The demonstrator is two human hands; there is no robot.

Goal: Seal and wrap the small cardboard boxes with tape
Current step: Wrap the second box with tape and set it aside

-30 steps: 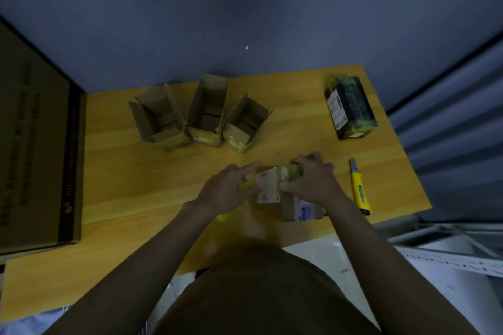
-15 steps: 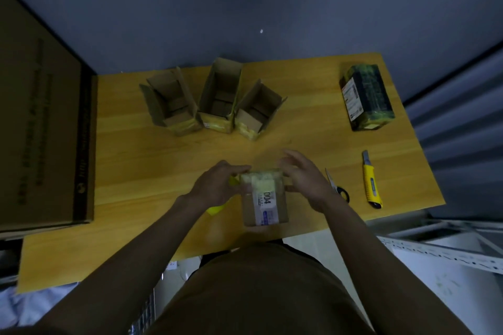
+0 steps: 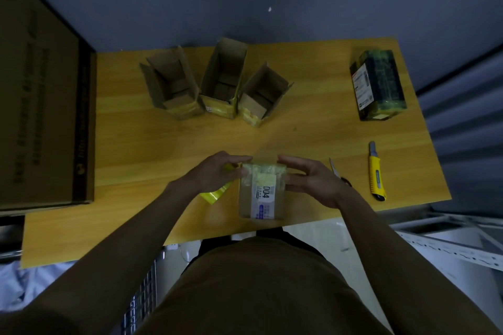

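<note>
Hands flank the small brown cardboard box (image 3: 261, 193) with the white "004" label, which sits on the yellow wooden table (image 3: 130, 149) near its front edge. The left hand (image 3: 215, 174) is on the box's left side, fingers curled against the taped top edge, thumb tip on the tape; whether it pinches the yellow tape roll (image 3: 215, 194) lying just left of the box I cannot tell. The right hand (image 3: 313, 181) is on the box's right side — fingers fairly straight, tips touching the far top corner. Beyond the box stand three open-topped brown cardboard boxes (image 3: 217, 84); far right of it lies a dark box wrapped in greenish tape (image 3: 378, 84), and nearer right a yellow utility knife (image 3: 377, 174), with scissors (image 3: 339, 174) partly hidden behind the right hand. Compared with half a second ago, the box and both hands hold much the same arrangement — the right hand's fingers now reach further over the top.
</note>
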